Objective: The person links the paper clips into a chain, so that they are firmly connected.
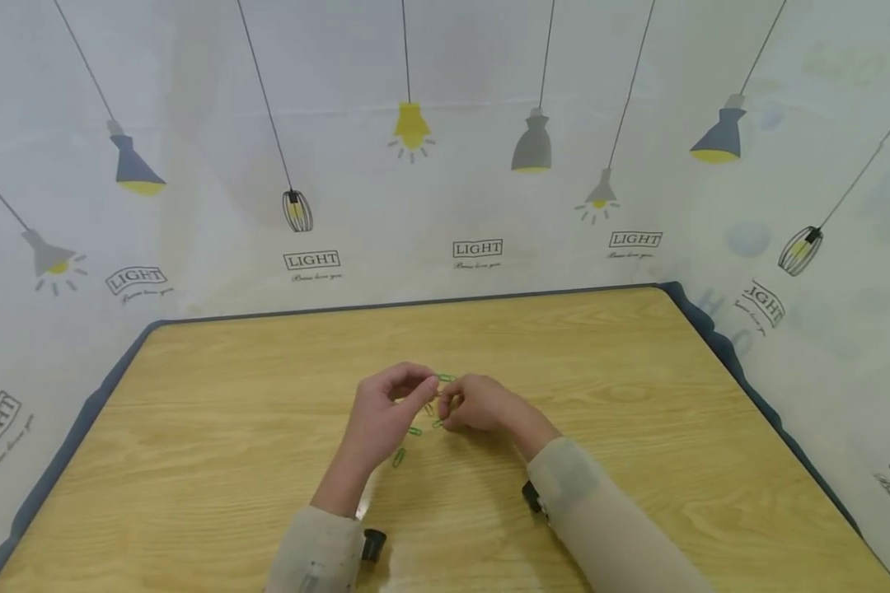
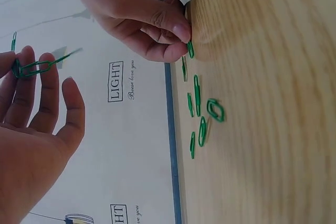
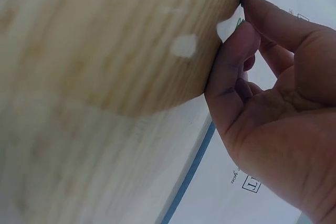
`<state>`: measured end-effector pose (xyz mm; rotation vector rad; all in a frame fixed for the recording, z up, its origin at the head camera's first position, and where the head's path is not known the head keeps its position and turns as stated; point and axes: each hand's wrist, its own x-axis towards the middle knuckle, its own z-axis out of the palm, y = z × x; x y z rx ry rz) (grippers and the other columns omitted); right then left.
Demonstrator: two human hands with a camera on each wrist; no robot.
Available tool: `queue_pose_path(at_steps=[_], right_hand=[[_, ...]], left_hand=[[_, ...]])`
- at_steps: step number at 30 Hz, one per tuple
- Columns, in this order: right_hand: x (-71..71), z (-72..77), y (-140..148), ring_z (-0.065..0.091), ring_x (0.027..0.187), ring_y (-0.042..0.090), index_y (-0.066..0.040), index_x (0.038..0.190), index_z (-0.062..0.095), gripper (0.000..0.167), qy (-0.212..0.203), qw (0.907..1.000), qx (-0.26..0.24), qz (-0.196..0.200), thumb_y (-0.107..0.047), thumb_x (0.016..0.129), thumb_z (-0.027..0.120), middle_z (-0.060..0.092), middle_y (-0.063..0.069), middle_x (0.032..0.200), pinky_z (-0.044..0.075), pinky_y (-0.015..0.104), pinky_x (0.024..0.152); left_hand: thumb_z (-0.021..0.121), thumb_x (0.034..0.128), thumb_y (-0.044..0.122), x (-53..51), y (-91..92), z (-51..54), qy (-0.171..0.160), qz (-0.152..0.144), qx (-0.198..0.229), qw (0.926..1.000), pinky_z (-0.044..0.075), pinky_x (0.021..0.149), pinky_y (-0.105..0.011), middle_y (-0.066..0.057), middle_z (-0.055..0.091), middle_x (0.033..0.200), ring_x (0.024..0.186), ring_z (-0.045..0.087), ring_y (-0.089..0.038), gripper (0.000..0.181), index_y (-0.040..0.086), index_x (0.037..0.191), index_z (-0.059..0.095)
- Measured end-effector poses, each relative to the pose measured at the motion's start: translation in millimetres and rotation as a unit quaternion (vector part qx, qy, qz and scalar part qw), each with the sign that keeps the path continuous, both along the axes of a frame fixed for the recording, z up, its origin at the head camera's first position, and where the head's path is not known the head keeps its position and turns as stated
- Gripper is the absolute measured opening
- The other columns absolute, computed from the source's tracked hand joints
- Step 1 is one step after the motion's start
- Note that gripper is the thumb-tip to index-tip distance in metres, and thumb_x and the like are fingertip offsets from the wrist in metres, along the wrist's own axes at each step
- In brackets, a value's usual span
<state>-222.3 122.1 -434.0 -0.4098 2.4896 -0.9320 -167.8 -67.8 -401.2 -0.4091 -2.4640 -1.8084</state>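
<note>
Between its thumb and fingertips, my left hand pinches a short chain of linked green paper clips, raised above the table. In the left wrist view the chain hangs across the fingers, its far end blurred. My right hand is down at the tabletop, thumb and fingertips closed at one green paper clip; part of that clip is hidden by the fingers. Several loose green paper clips lie flat beside the right hand, including one nearer to me in the head view.
The wood-grain table spreads out around both hands. A pale cloth printed with lamps hangs behind it and along the sides. Black wrist devices sit at both sleeves, close over the tabletop.
</note>
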Motion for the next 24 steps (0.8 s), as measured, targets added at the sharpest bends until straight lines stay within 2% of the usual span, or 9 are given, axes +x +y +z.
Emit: queue_pose_path(at_steps=[4, 9, 18, 21, 24], right_hand=[[1.1, 3.9, 1.0, 0.054, 0.077, 0.016, -0.014, 0.092, 0.074, 0.007, -0.006, 1.0000, -0.005, -0.001, -0.011, 0.096, 0.078, 0.067, 0.000, 0.088, 0.044, 0.029, 0.072], [0.3, 1.9, 1.4, 0.055, 0.077, 0.014, -0.012, 0.091, 0.074, 0.007, -0.016, 0.9999, -0.004, -0.004, -0.010, 0.097, 0.078, 0.067, 0.000, 0.087, 0.044, 0.027, 0.071], [1.1, -1.6, 1.8, 0.055, 0.079, 0.013, -0.011, 0.089, 0.071, 0.011, -0.022, 0.9997, -0.008, -0.008, -0.010, 0.097, 0.078, 0.066, 0.000, 0.087, 0.045, 0.026, 0.073], [0.4, -1.1, 5.0, 0.054, 0.077, 0.013, -0.009, 0.091, 0.071, 0.009, -0.038, 0.9990, -0.024, -0.001, -0.010, 0.098, 0.076, 0.065, 0.001, 0.087, 0.045, 0.026, 0.071], [-1.4, 0.5, 11.7, 0.056, 0.078, 0.014, -0.006, 0.096, 0.071, 0.005, -0.068, 0.9956, -0.064, -0.005, -0.009, 0.099, 0.074, 0.066, 0.002, 0.090, 0.049, 0.025, 0.069]], left_hand=[[0.069, 0.1053, 0.025, -1.3, -4.1, 2.6, -0.002, -0.002, 0.003, 1.0000, 0.060, 0.092, -0.036, -0.009, 0.079, 0.106, 0.096, 0.074, -0.015, 0.018, 0.009, 0.111, 0.078], [0.070, 0.1050, 0.025, -2.9, -13.4, 5.0, -0.005, 0.010, 0.012, 0.9999, 0.059, 0.088, -0.028, -0.008, 0.079, 0.104, 0.094, 0.074, -0.014, 0.017, 0.011, 0.111, 0.078], [0.070, 0.1048, 0.023, -4.6, -25.0, 8.2, -0.026, 0.018, 0.043, 0.9986, 0.059, 0.089, -0.026, -0.018, 0.077, 0.109, 0.096, 0.073, -0.015, 0.019, 0.007, 0.114, 0.076], [0.070, 0.1050, 0.023, -4.5, -25.9, 8.6, -0.028, 0.015, 0.044, 0.9985, 0.060, 0.090, -0.026, -0.020, 0.076, 0.111, 0.096, 0.073, -0.015, 0.021, 0.006, 0.114, 0.076], [0.069, 0.1053, 0.024, -4.5, -26.1, 9.1, -0.025, 0.014, 0.041, 0.9987, 0.059, 0.091, -0.026, -0.019, 0.076, 0.111, 0.097, 0.073, -0.016, 0.024, 0.004, 0.116, 0.075]])
